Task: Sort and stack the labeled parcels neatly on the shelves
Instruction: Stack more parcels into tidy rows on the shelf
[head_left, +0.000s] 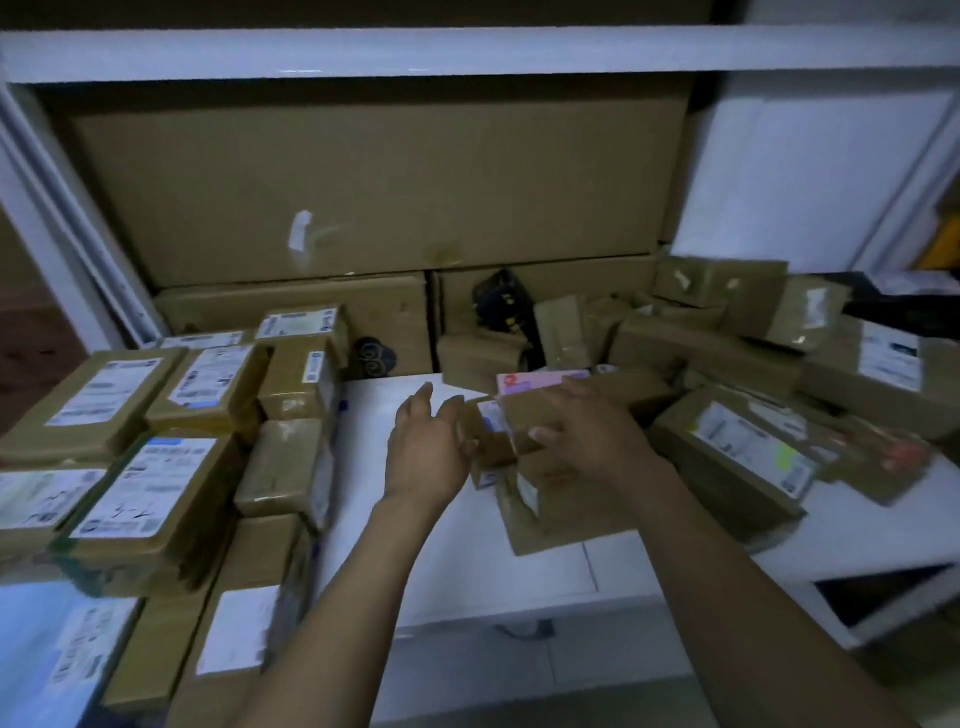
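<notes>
Left: labelled stacks (156, 467) crowd shelf's near edge. Middle: bare white shelf (371, 410) strip, your open room. Your left grip (428, 447) spread, just beside small parcel (511, 431). Your right grip (587, 431) curls over it, atop loose heap (737, 374). Parcel's long axis runs left-right, labelled end faces left.

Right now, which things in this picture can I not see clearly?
All in the head view:
- Parcel labels on the left: text blurred, unreadable.
- Pink box: mostly hidden behind the right hand and the small parcel it holds.
- Bottom-left parcel: cut off by the edge.
- Black thing at the back: too dark to identify.
</notes>
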